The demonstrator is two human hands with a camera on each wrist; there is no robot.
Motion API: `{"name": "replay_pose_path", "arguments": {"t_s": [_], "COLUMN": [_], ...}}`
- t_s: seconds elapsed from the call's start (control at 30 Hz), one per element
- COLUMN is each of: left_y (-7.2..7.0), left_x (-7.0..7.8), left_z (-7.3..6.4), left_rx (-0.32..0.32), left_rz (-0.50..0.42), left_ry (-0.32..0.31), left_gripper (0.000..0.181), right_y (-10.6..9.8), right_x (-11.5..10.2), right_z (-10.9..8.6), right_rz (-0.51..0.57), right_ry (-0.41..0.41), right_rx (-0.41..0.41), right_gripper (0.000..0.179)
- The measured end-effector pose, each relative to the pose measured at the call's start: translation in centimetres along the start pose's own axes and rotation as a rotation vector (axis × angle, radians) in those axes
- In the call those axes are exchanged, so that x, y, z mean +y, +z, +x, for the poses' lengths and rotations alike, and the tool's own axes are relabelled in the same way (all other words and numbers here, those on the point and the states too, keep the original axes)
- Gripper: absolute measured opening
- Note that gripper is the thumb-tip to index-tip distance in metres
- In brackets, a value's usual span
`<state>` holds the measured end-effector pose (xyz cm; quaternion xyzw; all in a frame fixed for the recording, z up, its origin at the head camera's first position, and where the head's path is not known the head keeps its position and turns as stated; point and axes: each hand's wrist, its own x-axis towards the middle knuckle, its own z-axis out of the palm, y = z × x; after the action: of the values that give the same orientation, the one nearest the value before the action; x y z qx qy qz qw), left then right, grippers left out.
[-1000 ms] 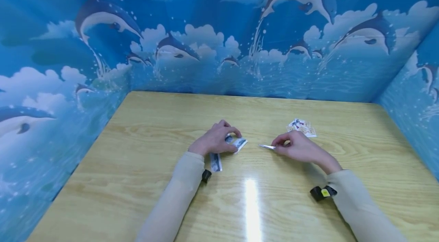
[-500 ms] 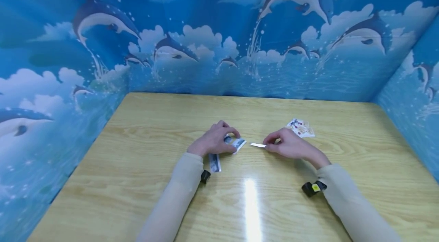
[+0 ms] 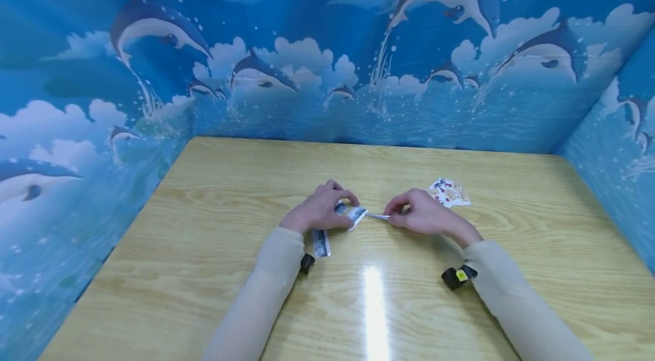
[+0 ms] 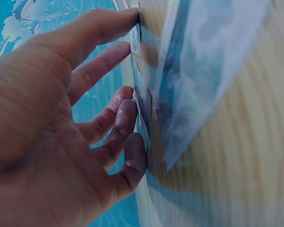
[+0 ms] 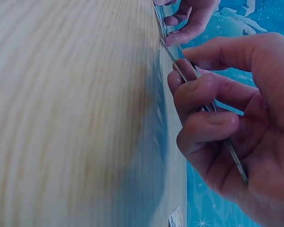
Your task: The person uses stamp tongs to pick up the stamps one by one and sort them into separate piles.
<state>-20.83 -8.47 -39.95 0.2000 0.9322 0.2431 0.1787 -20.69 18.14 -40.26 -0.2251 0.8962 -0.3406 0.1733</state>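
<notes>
My left hand (image 3: 323, 208) rests with spread fingertips on small blue-and-white printed pieces, like stickers, lying on the table. One piece (image 3: 357, 214) shows between its thumb and index finger. Another, a strip (image 3: 321, 243), sticks out below the palm; in the left wrist view this translucent-edged strip (image 4: 203, 80) looms close to the camera. Tweezers (image 5: 234, 158), thin and metal, are pinched in my right hand (image 3: 422, 212), with the slim arms running between thumb and fingers. Their tips point left, right at the edge of the piece by the left hand.
Behind the right hand lies a small pile of white-bordered printed pieces (image 3: 450, 193) with red and dark figures. The wooden table (image 3: 245, 179) meets a blue dolphin-print curtain (image 3: 327, 105) at its back and sides. A light streak reflects on the tabletop in front.
My right hand has moved left with the tweezers, bringing the tips up to the piece at the left hand. The left hand has stayed in place.
</notes>
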Motion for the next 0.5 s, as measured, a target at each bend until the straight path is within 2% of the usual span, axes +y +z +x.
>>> {"name": "replay_pose_path", "arguments": {"t_s": [0.5], "left_y": [0.12], "left_x": [-0.01], "left_z": [0.1], "left_rx": [0.002], "left_rz": [0.023], "left_ry": [-0.009], "left_gripper": [0.044], "right_y": [0.29], "right_x": [-0.33], "right_z": [0.67], "right_rz": [0.006], "right_ry": [-0.022], "right_rx": [-0.014], "right_gripper": [0.011]}}
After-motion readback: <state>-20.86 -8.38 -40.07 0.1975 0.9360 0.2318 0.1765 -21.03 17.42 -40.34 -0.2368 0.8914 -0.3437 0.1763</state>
